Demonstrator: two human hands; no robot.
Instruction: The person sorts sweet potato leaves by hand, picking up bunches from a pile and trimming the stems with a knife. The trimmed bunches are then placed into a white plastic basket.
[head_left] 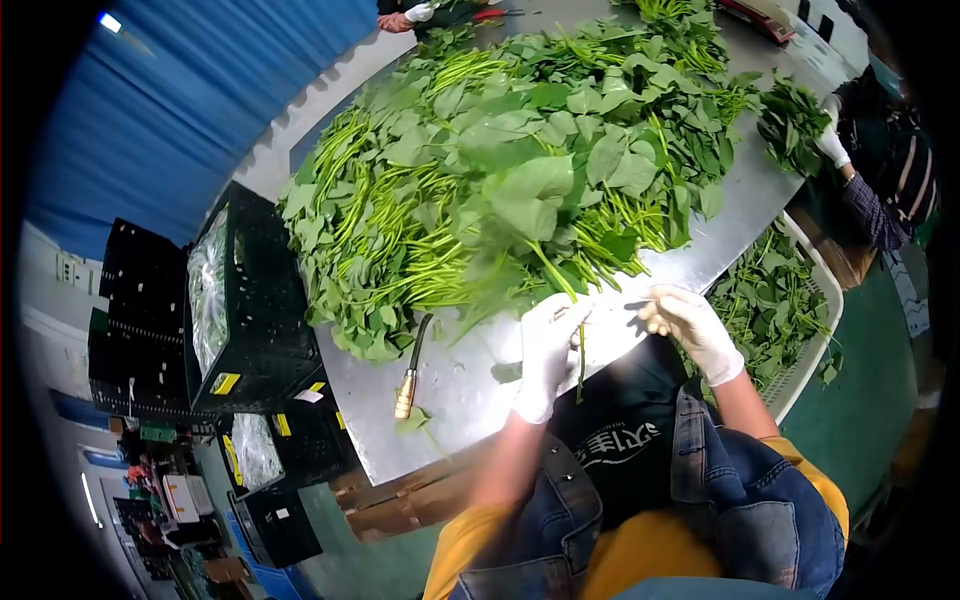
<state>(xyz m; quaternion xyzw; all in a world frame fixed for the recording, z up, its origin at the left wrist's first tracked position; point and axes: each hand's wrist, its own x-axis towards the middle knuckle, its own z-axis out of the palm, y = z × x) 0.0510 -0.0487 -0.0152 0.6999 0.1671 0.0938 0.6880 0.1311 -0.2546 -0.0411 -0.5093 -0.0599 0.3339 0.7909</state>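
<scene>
The head-worn camera looks forward and steeply down over the metal tabletop [465, 385] from just outside its near edge, close enough that the wearer's denim overalls [750, 520] show at the bottom, with the left hand [548, 350] and right hand [697, 328] near in front. Its wide lens bows straight lines, takes in the blue curtain [200, 120] beyond the tabletop's left edge, and darkens towards the frame's corners.

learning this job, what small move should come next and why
Probably bring the right hand in to the stem: the left hand pinches it, its lower end hangs free, and the right hand is close but not touching it.
</scene>
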